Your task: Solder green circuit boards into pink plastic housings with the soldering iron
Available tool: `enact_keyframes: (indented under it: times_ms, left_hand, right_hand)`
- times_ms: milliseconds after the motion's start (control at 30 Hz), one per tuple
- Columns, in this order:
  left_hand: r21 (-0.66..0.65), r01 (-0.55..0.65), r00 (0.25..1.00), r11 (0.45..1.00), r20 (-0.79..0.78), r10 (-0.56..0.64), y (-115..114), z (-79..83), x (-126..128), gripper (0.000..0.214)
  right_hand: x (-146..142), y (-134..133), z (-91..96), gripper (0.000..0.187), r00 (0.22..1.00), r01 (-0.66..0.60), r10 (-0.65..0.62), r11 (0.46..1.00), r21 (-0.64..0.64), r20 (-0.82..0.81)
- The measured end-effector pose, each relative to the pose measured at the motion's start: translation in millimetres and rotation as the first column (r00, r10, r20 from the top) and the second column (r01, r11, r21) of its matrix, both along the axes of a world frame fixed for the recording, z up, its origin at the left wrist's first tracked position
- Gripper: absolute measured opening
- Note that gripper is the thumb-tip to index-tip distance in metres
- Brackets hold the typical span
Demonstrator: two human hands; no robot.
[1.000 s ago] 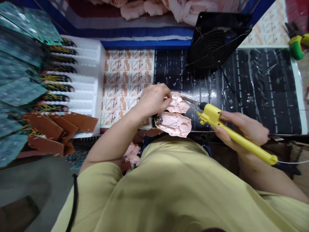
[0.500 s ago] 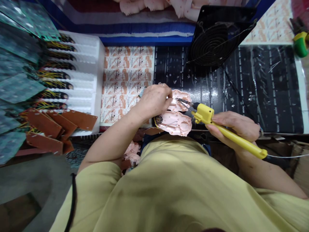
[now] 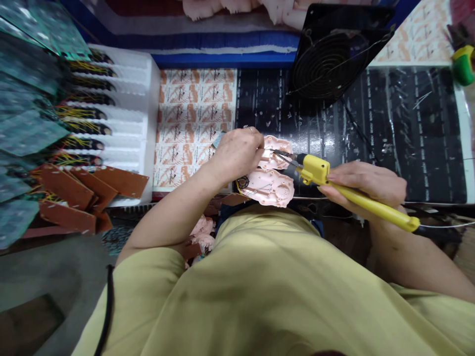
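My right hand (image 3: pixel 367 185) is closed round the handle of a yellow soldering iron (image 3: pixel 356 196). Its dark tip points left into the upper pink plastic shell half (image 3: pixel 280 144). My left hand (image 3: pixel 239 152) is at that shell's left side, fingers bent and pinched together; what lies between the fingertips is hidden. Nearer my body lies a second pink shell half (image 3: pixel 272 190), its inside facing up, with a small round black part (image 3: pixel 243 182) and yellow wire at its left end. A corner of a green circuit board (image 3: pixel 218 139) shows behind my left hand.
At left, a white foam tray (image 3: pixel 150 123) holds several wired parts, with green boards (image 3: pixel 31 131) and brown boards (image 3: pixel 120 181) beside it. A black fan (image 3: pixel 326 66) stands at the back by a blue bin (image 3: pixel 222 59) of pink pieces. Green-yellow pliers (image 3: pixel 462 64) lie far right.
The soldering iron's rear end has swung slightly right and up with my right hand, while its tip stays at the upper shell. My left hand has hardly moved.
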State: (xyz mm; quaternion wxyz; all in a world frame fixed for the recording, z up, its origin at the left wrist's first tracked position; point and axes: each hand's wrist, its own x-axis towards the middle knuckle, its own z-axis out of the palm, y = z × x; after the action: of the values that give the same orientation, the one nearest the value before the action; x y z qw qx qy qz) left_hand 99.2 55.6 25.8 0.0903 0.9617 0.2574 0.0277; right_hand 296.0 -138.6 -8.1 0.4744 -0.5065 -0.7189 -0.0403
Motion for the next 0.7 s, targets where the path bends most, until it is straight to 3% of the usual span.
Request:
enact_keyframes:
  times_ms: [167, 300, 500, 600, 700]
  left_hand:
    - [0.04, 0.039, 0.999, 0.998, 0.019, -0.04, 2, -2.8, -2, 0.027]
    - [0.063, 0.053, 0.998, 0.997, 0.015, -0.054, 4, -4.3, -2, 0.027]
    - [0.085, 0.061, 0.997, 0.995, 0.034, -0.064, 2, -5.7, -3, 0.026]
    - [0.087, 0.082, 0.995, 0.993, 0.05, -0.086, 2, -7.0, -5, 0.025]
    - [0.089, 0.097, 0.988, 0.991, 0.112, -0.107, 3, -8.4, -11, 0.025]
  right_hand:
    - [2, -2, 6.6, 0.023, 0.996, 0.058, -0.055, 0.997, 0.056, -0.065]
    - [0, -3, 3.1, 0.03, 0.998, 0.022, -0.018, 0.997, 0.08, -0.055]
    - [-3, -10, 0.7, 0.06, 0.96, 0.27, -0.273, 0.962, 0.05, 0.057]
    - [-5, -12, 1.9, 0.061, 0.963, 0.254, -0.257, 0.966, 0.053, 0.079]
    - [-6, -13, 1.6, 0.051, 0.986, 0.168, -0.168, 0.982, 0.09, -0.007]
